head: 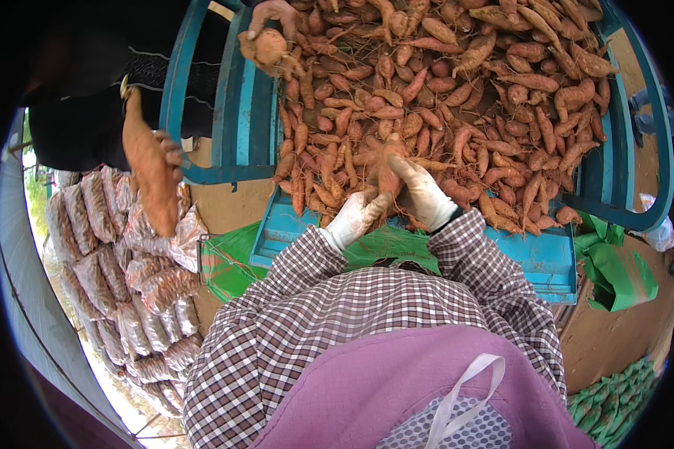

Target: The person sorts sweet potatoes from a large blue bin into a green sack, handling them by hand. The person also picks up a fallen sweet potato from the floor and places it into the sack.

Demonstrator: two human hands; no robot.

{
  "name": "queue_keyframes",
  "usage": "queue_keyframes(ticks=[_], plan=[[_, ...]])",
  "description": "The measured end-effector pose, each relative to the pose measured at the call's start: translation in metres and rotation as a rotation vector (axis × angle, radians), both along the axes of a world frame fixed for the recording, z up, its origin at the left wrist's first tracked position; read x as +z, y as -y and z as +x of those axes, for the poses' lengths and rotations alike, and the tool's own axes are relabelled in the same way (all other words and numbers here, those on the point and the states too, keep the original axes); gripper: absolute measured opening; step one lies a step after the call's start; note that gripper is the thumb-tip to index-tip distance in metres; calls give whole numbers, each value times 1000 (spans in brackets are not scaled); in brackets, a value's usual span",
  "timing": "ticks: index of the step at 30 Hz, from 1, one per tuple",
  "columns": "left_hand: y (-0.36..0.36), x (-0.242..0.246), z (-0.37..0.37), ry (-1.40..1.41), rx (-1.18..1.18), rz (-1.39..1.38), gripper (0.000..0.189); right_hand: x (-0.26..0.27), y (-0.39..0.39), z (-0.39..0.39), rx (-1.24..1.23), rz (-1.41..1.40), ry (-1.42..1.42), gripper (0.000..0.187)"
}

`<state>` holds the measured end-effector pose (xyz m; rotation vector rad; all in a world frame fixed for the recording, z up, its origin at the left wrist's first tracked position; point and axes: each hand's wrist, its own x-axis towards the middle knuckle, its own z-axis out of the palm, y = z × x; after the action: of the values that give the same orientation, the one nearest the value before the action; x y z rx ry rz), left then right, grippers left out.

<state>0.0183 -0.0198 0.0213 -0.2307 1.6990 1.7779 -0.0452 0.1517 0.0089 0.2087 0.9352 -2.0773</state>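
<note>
A large heap of sweet potatoes (427, 106) lies on the blue metal bed (511, 258) in front of me. Both my hands wear soiled white gloves and hold one sweet potato (389, 177) upright between them at the heap's near edge. My left hand (359, 216) grips its lower left side. From the right, my right hand (421, 185) closes on it. Thin roots hang about the near edge of the heap, over a green sack (396, 244) in front of my body.
At the upper left another person's hands hold a big sweet potato (149, 163) and a rounder one (269, 47), beside a blue metal side rail (174, 84). Filled bags (146, 280) are stacked at left. Green sacks (618, 275) hang at right; more green bundles (615, 398) lie lower right.
</note>
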Motion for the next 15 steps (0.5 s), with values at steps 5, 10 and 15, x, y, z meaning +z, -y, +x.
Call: queue_keyframes(ticks=[5, 10, 15], plan=[[18, 33, -10, 16, -285, -79, 68, 10, -23, 10, 77, -249, 62, 65], [10, 34, -13, -101, -214, -135, 58, -3, -27, 19, -106, -229, 158, 79], [35, 17, -36, 117, 838, 64, 38, -22, -45, 19, -76, -715, 249, 66]])
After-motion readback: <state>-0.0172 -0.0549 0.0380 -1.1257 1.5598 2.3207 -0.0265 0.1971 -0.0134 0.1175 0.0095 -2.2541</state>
